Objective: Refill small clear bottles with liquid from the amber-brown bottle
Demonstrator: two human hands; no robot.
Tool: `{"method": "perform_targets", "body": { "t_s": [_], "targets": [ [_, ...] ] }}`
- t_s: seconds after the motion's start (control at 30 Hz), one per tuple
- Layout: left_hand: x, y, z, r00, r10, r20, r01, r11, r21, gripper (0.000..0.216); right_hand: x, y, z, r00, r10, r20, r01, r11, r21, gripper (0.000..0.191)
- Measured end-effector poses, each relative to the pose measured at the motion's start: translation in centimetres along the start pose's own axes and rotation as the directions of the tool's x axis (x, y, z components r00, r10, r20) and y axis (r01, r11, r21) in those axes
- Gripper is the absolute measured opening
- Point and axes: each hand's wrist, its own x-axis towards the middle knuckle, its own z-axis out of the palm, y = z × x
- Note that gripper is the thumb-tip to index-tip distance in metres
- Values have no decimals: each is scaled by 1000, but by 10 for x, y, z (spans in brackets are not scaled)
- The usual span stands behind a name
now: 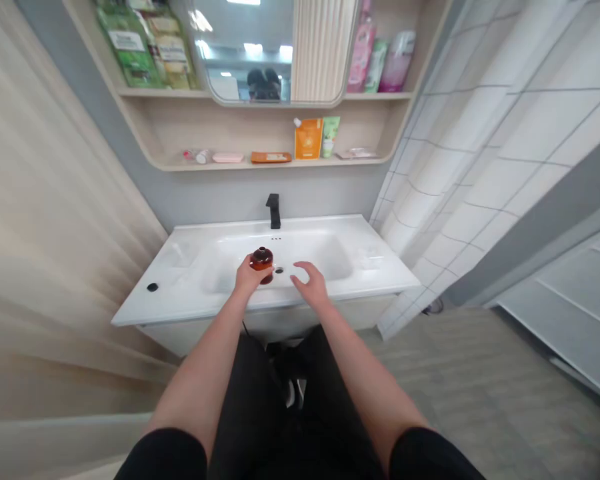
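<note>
My left hand (pixel 247 276) is wrapped round a brown, see-through bottle (pixel 262 256) with a narrow open neck. It holds the bottle upright over the white sink basin (pixel 325 257). To the right of the bottle, my right hand (pixel 311 285) is apart from it, thumb and fingers spread, with nothing in it. Between the two hands the drain hole (pixel 279 270) shows in the basin. A black faucet (pixel 274 212) stands behind, at the back rim. On the left of the counter lies a small black round piece (pixel 153 287); its kind I cannot make out.
A see-through dish (pixel 181 255) sits on the counter's left, another see-through item (pixel 371 258) on its right. Above the sink, a shelf cabinet (pixel 215 133) holds an orange pouch (pixel 308 139), a green tube (pixel 330 137) and several bottles. Curtains hang at both sides.
</note>
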Motion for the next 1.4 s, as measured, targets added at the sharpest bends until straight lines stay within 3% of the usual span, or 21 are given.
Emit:
{"method": "perform_targets", "body": {
  "t_s": [0.1,0.2,0.27,0.37,0.43,0.53,0.63,0.7,0.77,0.87,0.93,1.13,1.27,1.4],
  "targets": [
    [1,0,1,1000,-9,7,9,1000,29,67,-14,29,-74,957,74,-279,-123,979,-164,35],
    [1,0,0,1000,-3,-5,3,997,73,67,-8,64,-144,821,49,-569,-264,916,-302,51],
    [2,0,-1,1000,-7,-31,10,995,100,67,2,81,-171,792,42,-609,-335,863,-377,69],
    [3,-1,-2,998,-28,-50,33,994,107,65,19,99,-182,824,142,-549,-418,807,-418,94],
    [4,-3,-1,998,-44,-52,48,994,94,65,29,107,-179,793,271,-546,-518,772,-369,102],
    [6,-6,0,998,-55,-39,58,996,70,68,43,116,-174,748,408,-524,-597,759,-261,95],
    [9,-11,2,997,-72,-18,72,997,31,66,61,115,-160,828,414,-378,-503,847,-174,88],
    [11,-14,3,997,-76,-10,76,997,-9,64,72,106,-140,912,362,-194,-384,919,-93,86],
    [12,-15,3,997,-72,-10,72,997,-24,63,81,92,-112,957,290,-10,-290,957,3,82],
    [12,-15,2,998,-64,-20,64,998,13,64,85,71,-65,948,228,223,-263,954,142,79],
    [12,-14,1,998,-60,-14,61,998,30,64,81,62,-36,928,214,303,-273,947,167,81],
    [10,-14,4,1000,-11,20,11,999,44,70,59,69,13,926,267,266,-306,944,119,84],
    [7,-10,4,996,13,93,-17,999,37,72,55,78,18,941,201,271,-239,965,113,85],
    [1,-2,3,991,48,125,-67,986,152,73,57,79,15,939,200,280,-250,956,154,81]
  ]
}}
